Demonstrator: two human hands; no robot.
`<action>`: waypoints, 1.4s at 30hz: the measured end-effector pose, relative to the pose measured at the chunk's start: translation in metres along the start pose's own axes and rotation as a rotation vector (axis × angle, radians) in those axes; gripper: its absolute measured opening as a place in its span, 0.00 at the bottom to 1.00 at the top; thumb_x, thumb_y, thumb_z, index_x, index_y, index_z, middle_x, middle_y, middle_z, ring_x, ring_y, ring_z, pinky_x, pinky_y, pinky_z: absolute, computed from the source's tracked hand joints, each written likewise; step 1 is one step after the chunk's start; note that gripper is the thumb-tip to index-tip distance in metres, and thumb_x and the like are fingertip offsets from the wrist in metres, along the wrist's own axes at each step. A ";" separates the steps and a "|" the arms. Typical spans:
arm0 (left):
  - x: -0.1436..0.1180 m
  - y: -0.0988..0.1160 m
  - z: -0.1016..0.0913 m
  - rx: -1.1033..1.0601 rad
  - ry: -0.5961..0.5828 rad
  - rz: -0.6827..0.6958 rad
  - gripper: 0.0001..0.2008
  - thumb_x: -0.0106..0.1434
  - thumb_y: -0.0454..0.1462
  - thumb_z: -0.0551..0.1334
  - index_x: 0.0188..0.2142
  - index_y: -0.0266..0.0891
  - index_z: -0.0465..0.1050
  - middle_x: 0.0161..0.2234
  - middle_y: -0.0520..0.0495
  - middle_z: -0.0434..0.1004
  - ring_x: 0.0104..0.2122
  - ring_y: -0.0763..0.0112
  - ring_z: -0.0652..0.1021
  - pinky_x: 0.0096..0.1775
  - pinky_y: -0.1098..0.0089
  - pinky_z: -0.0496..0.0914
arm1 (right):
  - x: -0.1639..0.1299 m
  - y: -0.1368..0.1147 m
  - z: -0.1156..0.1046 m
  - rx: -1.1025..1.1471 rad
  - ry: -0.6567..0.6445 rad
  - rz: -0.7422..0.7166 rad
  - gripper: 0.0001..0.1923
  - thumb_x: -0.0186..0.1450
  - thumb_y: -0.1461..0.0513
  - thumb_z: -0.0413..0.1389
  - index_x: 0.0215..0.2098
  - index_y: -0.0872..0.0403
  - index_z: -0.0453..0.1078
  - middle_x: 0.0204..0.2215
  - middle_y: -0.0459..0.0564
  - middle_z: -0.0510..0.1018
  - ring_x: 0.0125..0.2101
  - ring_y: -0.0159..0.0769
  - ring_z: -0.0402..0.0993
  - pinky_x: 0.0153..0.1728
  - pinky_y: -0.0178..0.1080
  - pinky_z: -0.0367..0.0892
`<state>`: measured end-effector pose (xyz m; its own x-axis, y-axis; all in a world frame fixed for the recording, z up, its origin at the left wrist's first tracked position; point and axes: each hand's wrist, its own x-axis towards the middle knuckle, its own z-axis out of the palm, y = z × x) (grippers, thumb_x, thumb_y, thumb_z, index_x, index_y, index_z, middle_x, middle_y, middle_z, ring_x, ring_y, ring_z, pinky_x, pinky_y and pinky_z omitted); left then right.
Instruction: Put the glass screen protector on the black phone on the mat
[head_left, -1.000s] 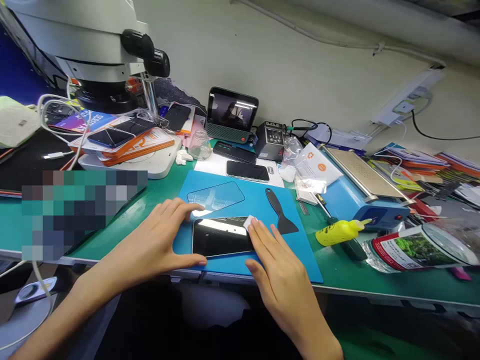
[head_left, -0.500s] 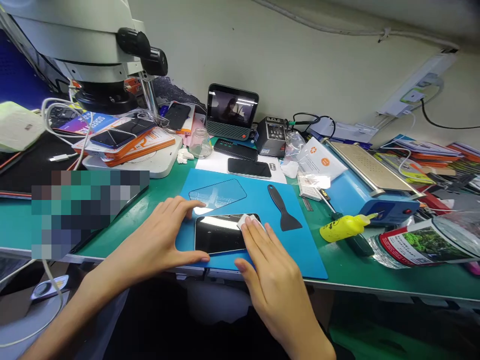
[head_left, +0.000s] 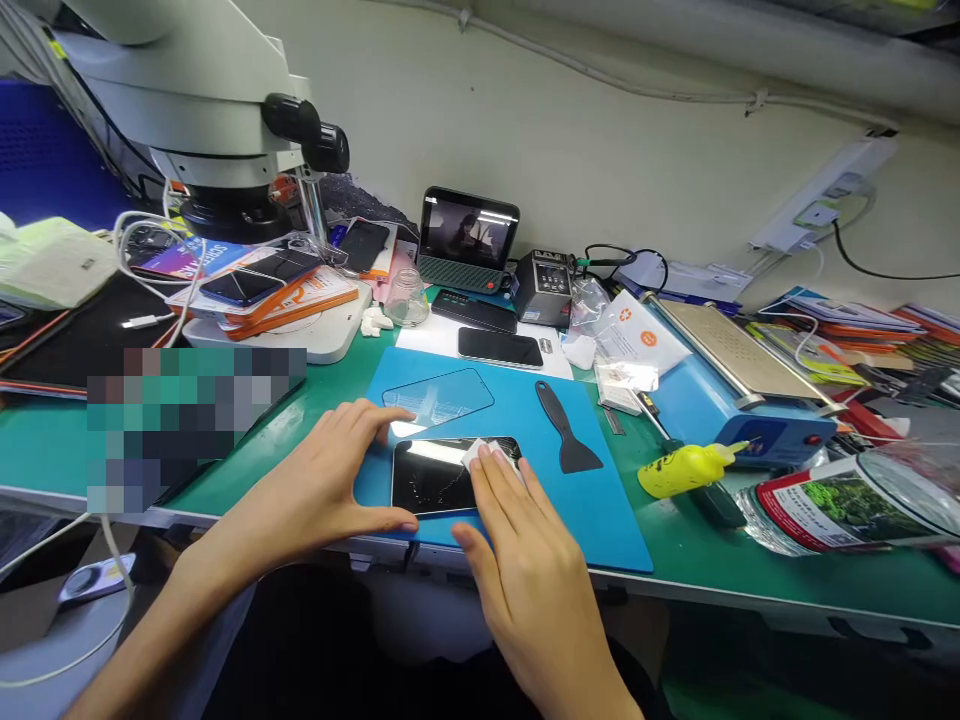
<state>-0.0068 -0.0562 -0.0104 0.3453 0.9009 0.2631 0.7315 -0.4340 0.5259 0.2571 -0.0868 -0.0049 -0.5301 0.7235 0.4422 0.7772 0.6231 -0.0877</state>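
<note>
Right hand (head_left: 525, 570), fingers flat and together, presses a small white wipe (head_left: 474, 457) onto a black phone (head_left: 439, 475) lying face-up at the near edge of a blue mat (head_left: 600, 500). Left hand (head_left: 330, 480) brackets the phone's left end, thumb along the near edge, index finger on the far corner, fingers spread wide and gripping nothing.

Risk, as judged here: the phone sits close to the bench edge, so a hard push w/ the wipe could skid it off if the left hand lets go; grit under the wipe could scratch the glass.

Phone's screen is dark and glossy, w/ glare along the far edge and faint smears.

Just beyond lies a clear screen protector (head_left: 439, 397); a black scraper (head_left: 566, 428) rests to the right, a yellow bottle (head_left: 682, 468) farther right. A microscope (head_left: 202, 110) stands at rear left.
</note>
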 end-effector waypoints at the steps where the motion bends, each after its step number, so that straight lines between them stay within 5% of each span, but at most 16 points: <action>1: 0.000 0.000 0.000 -0.004 0.000 0.004 0.43 0.63 0.56 0.73 0.69 0.52 0.57 0.51 0.46 0.70 0.51 0.53 0.73 0.54 0.54 0.70 | 0.007 -0.002 0.004 0.005 -0.001 0.018 0.31 0.81 0.53 0.48 0.71 0.68 0.64 0.70 0.64 0.68 0.70 0.54 0.67 0.68 0.59 0.68; 6: 0.000 -0.001 0.000 -0.048 -0.001 0.012 0.41 0.63 0.52 0.75 0.69 0.52 0.58 0.51 0.46 0.70 0.51 0.53 0.73 0.54 0.54 0.70 | 0.024 -0.027 0.015 0.142 -0.003 -0.078 0.36 0.79 0.47 0.51 0.70 0.69 0.66 0.71 0.65 0.68 0.71 0.55 0.65 0.70 0.57 0.66; 10: -0.001 0.001 -0.004 -0.110 -0.035 0.000 0.45 0.60 0.53 0.77 0.70 0.55 0.57 0.52 0.46 0.70 0.51 0.55 0.73 0.55 0.55 0.69 | 0.009 -0.020 0.003 0.179 -0.024 -0.248 0.30 0.81 0.51 0.48 0.70 0.64 0.67 0.70 0.58 0.69 0.71 0.48 0.66 0.71 0.52 0.64; 14: -0.002 0.001 -0.008 -0.246 -0.054 -0.075 0.46 0.58 0.56 0.77 0.69 0.58 0.59 0.52 0.48 0.69 0.53 0.55 0.72 0.56 0.57 0.68 | 0.009 -0.006 0.004 0.059 0.023 -0.116 0.27 0.81 0.57 0.49 0.70 0.65 0.67 0.69 0.60 0.71 0.70 0.49 0.68 0.70 0.54 0.67; 19: 0.001 -0.008 -0.009 -0.553 0.184 -0.276 0.20 0.77 0.55 0.57 0.57 0.49 0.70 0.40 0.52 0.70 0.40 0.65 0.74 0.46 0.65 0.68 | 0.034 -0.027 0.020 0.113 -0.003 -0.079 0.32 0.80 0.50 0.48 0.69 0.67 0.68 0.69 0.63 0.71 0.69 0.53 0.68 0.70 0.55 0.67; 22: 0.004 -0.013 -0.009 -0.654 0.309 -0.361 0.20 0.80 0.54 0.49 0.46 0.45 0.70 0.31 0.55 0.65 0.30 0.69 0.70 0.36 0.67 0.66 | 0.029 -0.038 0.018 0.149 0.011 -0.145 0.32 0.79 0.50 0.52 0.70 0.66 0.67 0.70 0.61 0.70 0.70 0.51 0.67 0.71 0.52 0.66; 27: 0.005 -0.012 -0.012 -0.619 0.254 -0.376 0.18 0.77 0.53 0.55 0.40 0.44 0.72 0.28 0.55 0.65 0.29 0.69 0.69 0.34 0.68 0.64 | 0.013 -0.032 0.011 0.091 0.065 -0.209 0.28 0.79 0.55 0.53 0.68 0.67 0.69 0.68 0.62 0.73 0.69 0.51 0.70 0.70 0.53 0.68; 34: 0.004 -0.010 -0.012 -0.550 0.220 -0.394 0.20 0.76 0.56 0.56 0.39 0.45 0.73 0.28 0.56 0.65 0.29 0.68 0.70 0.33 0.69 0.65 | 0.040 -0.050 0.027 0.129 0.022 -0.100 0.31 0.79 0.50 0.51 0.67 0.67 0.70 0.68 0.64 0.72 0.68 0.54 0.70 0.71 0.53 0.66; 39: 0.003 -0.012 -0.011 -0.533 0.213 -0.396 0.19 0.76 0.55 0.57 0.39 0.45 0.73 0.28 0.55 0.67 0.30 0.68 0.70 0.33 0.69 0.65 | 0.008 -0.042 0.016 0.087 0.084 -0.232 0.28 0.77 0.54 0.56 0.67 0.67 0.70 0.68 0.62 0.73 0.69 0.52 0.69 0.70 0.51 0.68; 42: 0.002 -0.012 -0.012 -0.515 0.205 -0.397 0.19 0.76 0.55 0.57 0.39 0.46 0.73 0.30 0.55 0.67 0.31 0.68 0.70 0.35 0.69 0.65 | 0.002 -0.025 0.011 0.030 0.063 -0.185 0.27 0.79 0.56 0.54 0.68 0.67 0.68 0.68 0.62 0.72 0.69 0.52 0.70 0.70 0.53 0.68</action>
<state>-0.0215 -0.0491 -0.0062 -0.0469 0.9947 0.0913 0.3892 -0.0660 0.9188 0.2329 -0.0976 -0.0118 -0.6401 0.5764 0.5081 0.6575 0.7530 -0.0259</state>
